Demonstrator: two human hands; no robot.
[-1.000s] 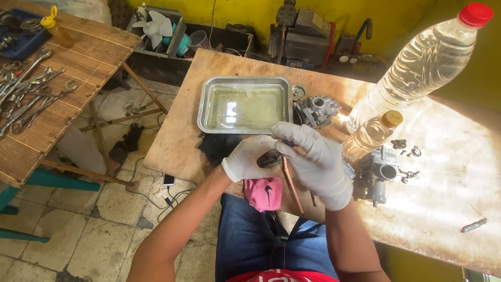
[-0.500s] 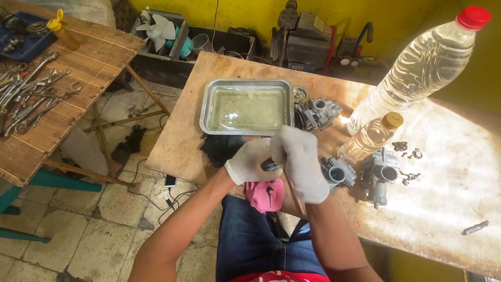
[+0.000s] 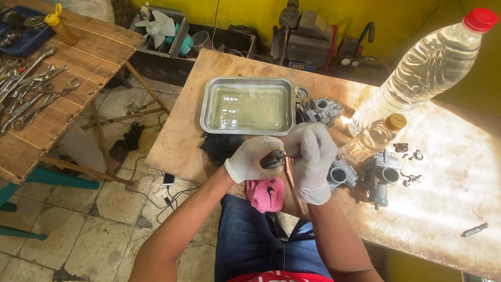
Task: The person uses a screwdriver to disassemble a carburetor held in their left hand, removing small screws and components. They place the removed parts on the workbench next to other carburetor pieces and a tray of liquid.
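Hands drawn closer since earlier; left hand (image 3: 254, 159) fingers curled round dark part (image 3: 273, 159).

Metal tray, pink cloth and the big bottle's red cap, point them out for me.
metal tray (image 3: 206, 107): head view, left rim.
pink cloth (image 3: 265, 194): head view, centre.
red cap (image 3: 480, 19): head view, cap side.

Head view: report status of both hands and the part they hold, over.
Left hand grips small dark part. Right hand works it with thin brush. Metal tray of liquid ahead, nothing blocking.
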